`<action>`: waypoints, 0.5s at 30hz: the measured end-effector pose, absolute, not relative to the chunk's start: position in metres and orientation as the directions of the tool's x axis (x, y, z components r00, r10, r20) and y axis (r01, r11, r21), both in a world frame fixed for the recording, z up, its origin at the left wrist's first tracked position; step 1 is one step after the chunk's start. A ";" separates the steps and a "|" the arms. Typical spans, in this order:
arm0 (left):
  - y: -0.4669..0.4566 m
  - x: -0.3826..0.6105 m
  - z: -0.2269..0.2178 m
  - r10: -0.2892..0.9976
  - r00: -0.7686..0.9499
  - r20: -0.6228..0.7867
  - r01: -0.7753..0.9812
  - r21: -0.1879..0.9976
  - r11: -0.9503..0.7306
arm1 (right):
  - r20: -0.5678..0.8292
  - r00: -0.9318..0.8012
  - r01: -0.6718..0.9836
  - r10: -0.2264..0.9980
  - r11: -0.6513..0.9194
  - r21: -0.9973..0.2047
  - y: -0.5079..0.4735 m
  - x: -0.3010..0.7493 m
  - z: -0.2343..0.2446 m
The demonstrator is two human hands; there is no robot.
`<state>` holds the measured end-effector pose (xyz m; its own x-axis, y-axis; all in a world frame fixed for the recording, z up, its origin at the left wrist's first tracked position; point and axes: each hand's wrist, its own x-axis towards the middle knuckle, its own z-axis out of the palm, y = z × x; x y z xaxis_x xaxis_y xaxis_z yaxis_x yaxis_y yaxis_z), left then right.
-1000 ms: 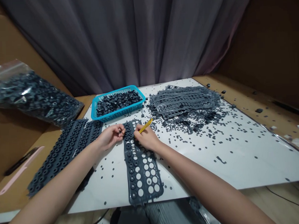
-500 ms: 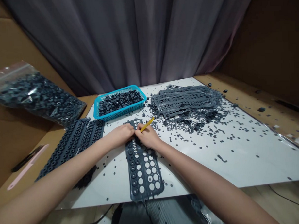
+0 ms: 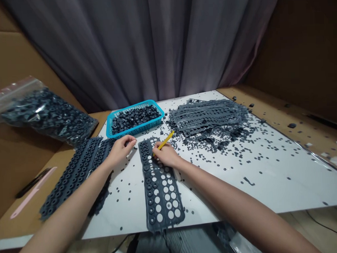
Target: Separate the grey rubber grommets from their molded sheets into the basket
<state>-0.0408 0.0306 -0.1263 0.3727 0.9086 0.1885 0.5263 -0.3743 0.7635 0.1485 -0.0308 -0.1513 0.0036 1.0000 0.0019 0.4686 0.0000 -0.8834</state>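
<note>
My right hand is closed around a slim yellow pen-shaped tool, whose lower end reaches toward a dark rubber sheet. This sheet lies lengthwise in front of me. Ring-shaped pieces fill much of its left side, and round holes show white on its right. To the left of the sheet's far end, my left hand is raised with thumb and forefinger pinched together. Anything between those fingertips is too small to make out. Beyond that hand stands a blue basket holding many small dark rings.
Full ring sheets lie at left, near a clear bag of rings and a pink-handled tool. Punched-out sheets are piled at the back right, with small black discs scattered around. A grey curtain hangs behind.
My left hand has moved off the sheet, leftward toward the basket's near side. My right hand stays over the sheet with the yellow tool. The view has shifted slightly.
</note>
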 end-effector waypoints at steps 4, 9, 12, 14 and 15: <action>0.030 -0.026 -0.133 0.950 0.307 0.056 0.341 0.926 -0.164 | 0.021 -0.003 0.453 1.000 0.020 -0.891 -0.016 0.150 -0.151; 0.025 -0.015 -0.140 0.951 0.303 -0.065 0.171 0.985 0.013 | 0.055 -0.046 0.470 0.997 0.070 -0.880 -0.008 0.146 -0.151; 0.020 -0.019 -0.143 0.948 0.309 -0.077 0.153 0.988 0.031 | 0.072 -0.081 0.487 0.994 0.103 -0.867 -0.009 0.146 -0.152; 0.016 -0.021 -0.145 0.952 0.302 -0.043 0.167 0.986 -0.008 | 0.081 -0.113 0.495 0.990 0.127 -0.860 -0.011 0.147 -0.152; 0.014 -0.021 -0.145 0.952 0.304 -0.017 0.184 0.982 -0.041 | 0.084 -0.128 0.498 0.988 0.137 -0.856 -0.013 0.147 -0.151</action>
